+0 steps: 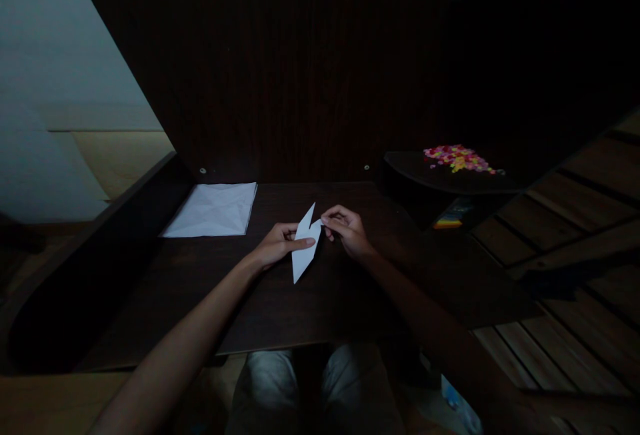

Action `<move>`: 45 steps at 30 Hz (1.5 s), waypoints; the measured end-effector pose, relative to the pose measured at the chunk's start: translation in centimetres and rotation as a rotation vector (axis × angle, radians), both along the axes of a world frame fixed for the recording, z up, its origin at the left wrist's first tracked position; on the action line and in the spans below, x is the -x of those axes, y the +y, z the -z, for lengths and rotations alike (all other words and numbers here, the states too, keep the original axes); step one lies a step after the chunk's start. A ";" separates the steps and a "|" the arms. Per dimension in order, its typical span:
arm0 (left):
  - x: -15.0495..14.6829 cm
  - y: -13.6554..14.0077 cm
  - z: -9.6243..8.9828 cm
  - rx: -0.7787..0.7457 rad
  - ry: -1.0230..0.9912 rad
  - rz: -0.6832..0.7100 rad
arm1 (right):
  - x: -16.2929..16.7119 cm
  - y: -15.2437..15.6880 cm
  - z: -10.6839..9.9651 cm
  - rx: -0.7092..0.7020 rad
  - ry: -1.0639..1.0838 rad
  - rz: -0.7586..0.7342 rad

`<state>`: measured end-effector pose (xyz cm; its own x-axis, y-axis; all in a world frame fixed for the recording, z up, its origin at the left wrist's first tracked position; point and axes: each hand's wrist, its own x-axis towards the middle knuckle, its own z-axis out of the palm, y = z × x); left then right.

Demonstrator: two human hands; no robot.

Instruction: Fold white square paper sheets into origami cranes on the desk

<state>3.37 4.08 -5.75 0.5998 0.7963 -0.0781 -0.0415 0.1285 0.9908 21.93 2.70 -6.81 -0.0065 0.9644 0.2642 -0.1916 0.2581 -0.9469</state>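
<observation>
A folded piece of white paper [303, 258], with pointed ends and a notch at its top, is held above the dark desk [280, 315]. My left hand [280, 244] grips its body, thumb lying across the front and fingers behind. At the upper right, my right hand [346, 228] pinches the tip of one point between thumb and fingers. The fingers behind the paper are partly hidden.
A stack of creased white paper sheets [215, 210] lies at the back left of the desk. On a raised corner shelf [400, 167] at right sits a pile of small colourful pieces [459, 157]. A tall dark panel [280, 75] closes off the back.
</observation>
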 end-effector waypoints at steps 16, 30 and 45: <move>-0.2 -0.2 -0.5 -0.013 0.025 -0.037 | 0.3 0.1 0.1 0.100 -0.185 0.032; -0.1 0.0 0.0 -0.016 0.044 -0.019 | 0.3 -0.1 0.1 0.074 -0.248 0.135; -0.1 0.0 -0.3 -0.052 0.084 -0.052 | 0.0 0.0 0.2 0.029 -0.293 0.054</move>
